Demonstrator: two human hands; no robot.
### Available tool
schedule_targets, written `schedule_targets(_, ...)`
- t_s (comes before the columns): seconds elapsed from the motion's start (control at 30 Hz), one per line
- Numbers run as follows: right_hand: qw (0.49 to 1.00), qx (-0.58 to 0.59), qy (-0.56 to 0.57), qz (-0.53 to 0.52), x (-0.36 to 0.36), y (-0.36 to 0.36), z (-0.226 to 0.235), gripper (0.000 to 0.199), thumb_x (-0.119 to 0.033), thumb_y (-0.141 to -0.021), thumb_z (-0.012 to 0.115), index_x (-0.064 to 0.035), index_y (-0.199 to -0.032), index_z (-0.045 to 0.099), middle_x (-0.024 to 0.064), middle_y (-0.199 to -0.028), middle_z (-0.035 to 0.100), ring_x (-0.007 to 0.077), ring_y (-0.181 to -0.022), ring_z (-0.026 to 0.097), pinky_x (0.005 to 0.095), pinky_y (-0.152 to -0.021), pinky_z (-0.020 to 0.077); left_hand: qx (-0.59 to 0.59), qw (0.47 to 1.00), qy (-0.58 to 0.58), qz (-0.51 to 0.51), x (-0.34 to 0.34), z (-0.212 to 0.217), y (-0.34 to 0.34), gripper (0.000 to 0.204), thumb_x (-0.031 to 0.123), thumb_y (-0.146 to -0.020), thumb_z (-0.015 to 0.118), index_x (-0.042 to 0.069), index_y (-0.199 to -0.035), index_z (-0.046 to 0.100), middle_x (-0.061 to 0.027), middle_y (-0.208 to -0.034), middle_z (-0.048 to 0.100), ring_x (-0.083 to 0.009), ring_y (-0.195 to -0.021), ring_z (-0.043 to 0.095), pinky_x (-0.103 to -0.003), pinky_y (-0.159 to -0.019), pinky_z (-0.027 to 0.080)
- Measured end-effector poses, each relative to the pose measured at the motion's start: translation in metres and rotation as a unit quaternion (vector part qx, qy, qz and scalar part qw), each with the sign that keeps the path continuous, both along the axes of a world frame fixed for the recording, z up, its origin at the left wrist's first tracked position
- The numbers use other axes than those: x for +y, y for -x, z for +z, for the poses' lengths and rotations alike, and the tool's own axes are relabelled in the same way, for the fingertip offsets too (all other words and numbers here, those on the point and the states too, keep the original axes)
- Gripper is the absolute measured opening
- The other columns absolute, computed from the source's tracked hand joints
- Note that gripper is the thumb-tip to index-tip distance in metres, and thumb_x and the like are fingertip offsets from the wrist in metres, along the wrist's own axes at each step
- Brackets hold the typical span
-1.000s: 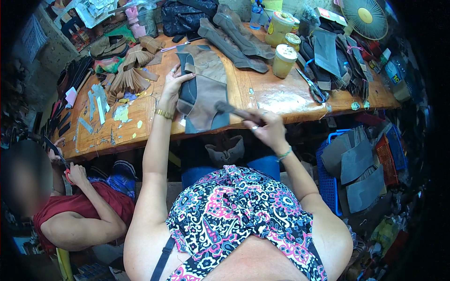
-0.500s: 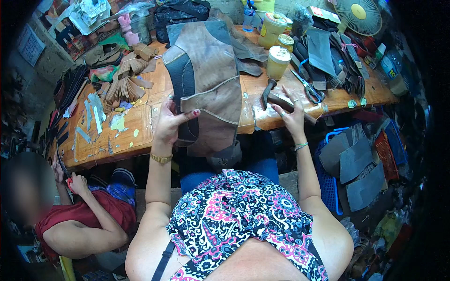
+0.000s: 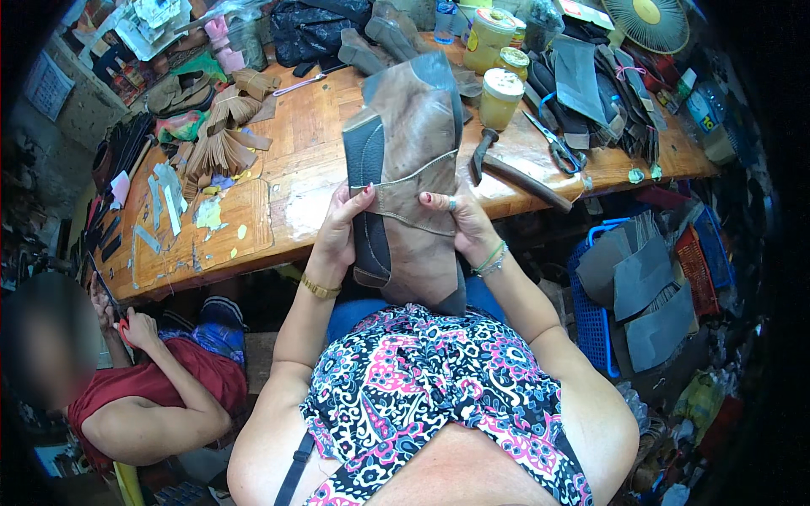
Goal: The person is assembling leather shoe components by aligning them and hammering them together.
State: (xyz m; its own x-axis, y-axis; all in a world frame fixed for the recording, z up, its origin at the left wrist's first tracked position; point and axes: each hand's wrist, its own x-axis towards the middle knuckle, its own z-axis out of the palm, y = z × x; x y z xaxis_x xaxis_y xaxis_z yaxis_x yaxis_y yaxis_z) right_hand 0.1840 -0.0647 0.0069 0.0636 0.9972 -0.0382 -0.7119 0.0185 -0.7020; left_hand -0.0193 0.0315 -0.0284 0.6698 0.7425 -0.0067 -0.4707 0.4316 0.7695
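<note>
I hold a brown leather boot upper (image 3: 413, 160) with a stitched black panel down its left side and a stitched seam across it. It is tilted over the table's front edge, its lower end at my lap. My left hand (image 3: 337, 226) grips the left edge, thumb on the front near the black panel. On the opposite edge, my right hand (image 3: 471, 226) pinches it with the thumb on the front by the seam; the fingers behind are hidden. To the right a hammer (image 3: 527, 183) lies on the table, apart from my right hand.
Scissors (image 3: 564, 154) lie beyond the hammer, beside glue-like jars (image 3: 500, 101). Stacked dark pieces (image 3: 582, 88) fill the right back. Leather strips (image 3: 224, 152) and scraps cover the left. A blue basket (image 3: 595, 316) stands low right. A person in red (image 3: 160, 392) sits at left holding red-handled scissors (image 3: 125, 331).
My right hand has moved left from beside the hammer handle and now grips the boot upper. The upper has shifted right and toward me, uncovering table and a pink loop behind it.
</note>
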Motion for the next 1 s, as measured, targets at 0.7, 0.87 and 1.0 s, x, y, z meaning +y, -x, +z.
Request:
schedule_targets(0.7, 0.950, -0.215, -0.221, -0.043, -0.012, -0.015, 0.068, 0.045, 0.012, -0.071, 0.085, 0.0030, -0.113, 0.071, 0.0119, -0.116, 0.075, 0.0167, -0.105, 0.071, 0.0335, -0.096, 0.0564, 0.049, 0.932, -0.319, 0.165, -0.053, 0.126, 0.022, 0.039, -0.005, -0.079, 0.084, -0.004, -0.114, 0.065, -0.0084, -0.102, 0.072, -0.0093, -0.087, 0.066, -0.025, -0.075, 0.054)
schedule_targets(0.87, 0.876, -0.349, -0.290, -0.163, 0.008, -0.023, 0.081, 0.032, 0.005, -0.075, 0.087, 0.0017, -0.105, 0.077, 0.0076, -0.107, 0.078, 0.0151, -0.101, 0.071, 0.0304, -0.093, 0.0558, 0.165, 0.789, -0.539, 0.245, -0.018, 0.125, 0.012, 0.032, -0.010, -0.076, 0.085, -0.003, -0.104, 0.070, -0.0075, -0.101, 0.074, -0.0150, -0.095, 0.071, -0.027, -0.085, 0.056)
schedule_targets(1.0, 0.747, -0.534, -0.347, -0.190, 0.039, -0.035, 0.040, 0.012, -0.013, -0.077, 0.081, -0.0069, -0.083, 0.073, 0.0092, -0.098, 0.079, 0.0225, -0.102, 0.073, 0.0391, -0.103, 0.0437, 0.093, 0.763, -0.606, 0.205, 0.023, 0.081, 0.001, 0.020, 0.003, -0.082, 0.076, 0.000, -0.102, 0.075, -0.0120, -0.109, 0.071, -0.0227, -0.106, 0.067, -0.036, -0.099, 0.052)
